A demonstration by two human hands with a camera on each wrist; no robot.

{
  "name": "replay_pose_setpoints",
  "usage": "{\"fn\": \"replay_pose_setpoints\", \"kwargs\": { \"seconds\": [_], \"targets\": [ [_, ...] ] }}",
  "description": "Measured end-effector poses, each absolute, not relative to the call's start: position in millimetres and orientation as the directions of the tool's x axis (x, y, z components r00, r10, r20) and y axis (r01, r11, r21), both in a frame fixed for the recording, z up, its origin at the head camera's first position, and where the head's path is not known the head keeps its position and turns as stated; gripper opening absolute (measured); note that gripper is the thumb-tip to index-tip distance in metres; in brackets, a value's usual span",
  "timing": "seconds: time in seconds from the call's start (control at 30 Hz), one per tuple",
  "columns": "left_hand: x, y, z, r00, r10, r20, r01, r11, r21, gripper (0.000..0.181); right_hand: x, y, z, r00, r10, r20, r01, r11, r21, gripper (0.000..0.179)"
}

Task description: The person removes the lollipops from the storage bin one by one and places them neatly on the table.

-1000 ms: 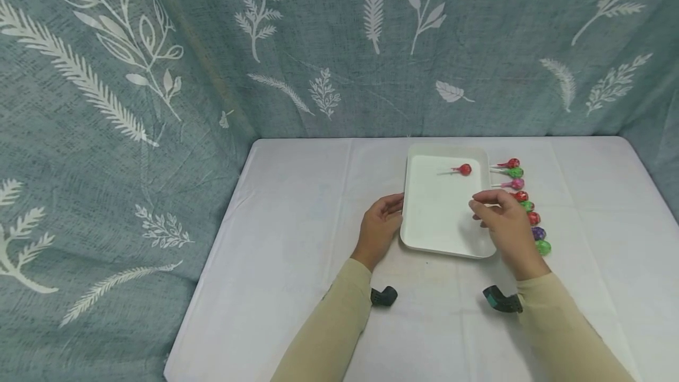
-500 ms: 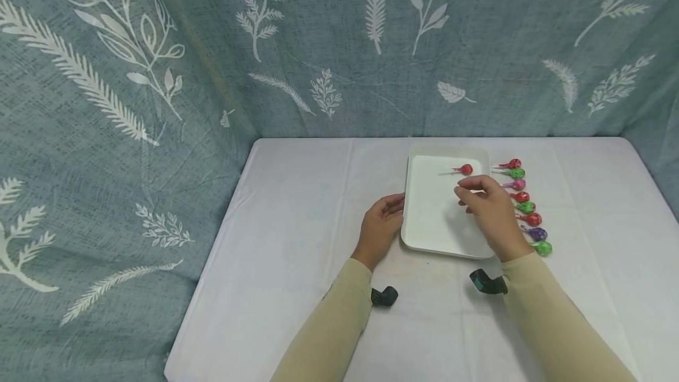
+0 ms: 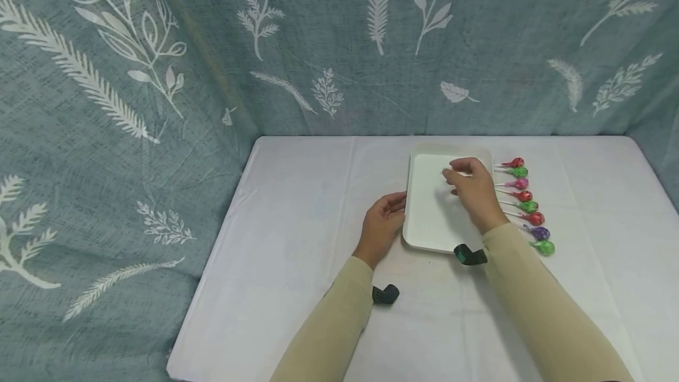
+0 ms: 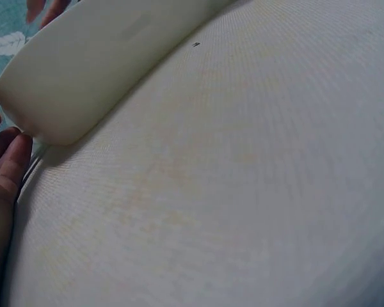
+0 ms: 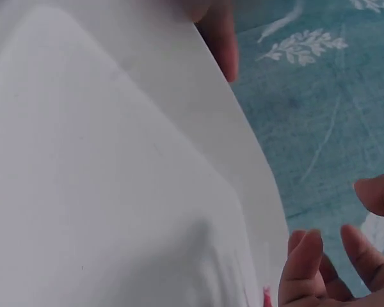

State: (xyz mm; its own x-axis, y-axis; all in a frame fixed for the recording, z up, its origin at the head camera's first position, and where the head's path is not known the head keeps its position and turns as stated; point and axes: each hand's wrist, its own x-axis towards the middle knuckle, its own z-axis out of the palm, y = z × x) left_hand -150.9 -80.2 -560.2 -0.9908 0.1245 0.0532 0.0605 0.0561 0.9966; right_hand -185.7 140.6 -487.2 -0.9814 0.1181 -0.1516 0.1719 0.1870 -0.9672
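A white rectangular tray (image 3: 424, 223) lies on the table. My left hand (image 3: 380, 226) touches the outside of its left wall; in the left wrist view the fingertips (image 4: 16, 153) meet the wall near a corner. Over the tray's upper part hovers my right hand (image 3: 474, 193). Its thumb and fingers (image 5: 301, 262) are loosely bent and apart, with nothing between them. A sliver of red (image 5: 267, 297) shows beside them in the right wrist view. The red lollipop seen earlier in the tray is hidden behind this hand in the head view.
Several wrapped lollipops, among them a pink one (image 3: 520, 184), a purple one (image 3: 540, 233) and a green one (image 3: 544, 247), form a column right of the tray. A white cloth covers the table (image 3: 297, 223). A leaf-patterned curtain (image 3: 329, 34) hangs behind.
My right hand has moved left and up across the tray, and now covers the red lollipop there. More of the lollipop column shows. My left hand has stayed at the tray's side.
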Motion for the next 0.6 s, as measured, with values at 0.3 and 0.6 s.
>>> {"fn": "replay_pose_setpoints", "kwargs": {
  "seconds": [0.3,0.6],
  "targets": [
    [-152,-80,-562,-0.991,0.126,0.042,0.048,0.043,0.998,0.045,-207,135,-502,-0.971,0.165,-0.175,0.204,0.176,-0.963,0.06],
    [-151,-80,-561,-0.991,0.126,0.049,0.053,0.025,0.998,0.045,-218,135,-516,-0.971,0.192,-0.143,0.188,0.241,-0.952,0.062]
  ]
}}
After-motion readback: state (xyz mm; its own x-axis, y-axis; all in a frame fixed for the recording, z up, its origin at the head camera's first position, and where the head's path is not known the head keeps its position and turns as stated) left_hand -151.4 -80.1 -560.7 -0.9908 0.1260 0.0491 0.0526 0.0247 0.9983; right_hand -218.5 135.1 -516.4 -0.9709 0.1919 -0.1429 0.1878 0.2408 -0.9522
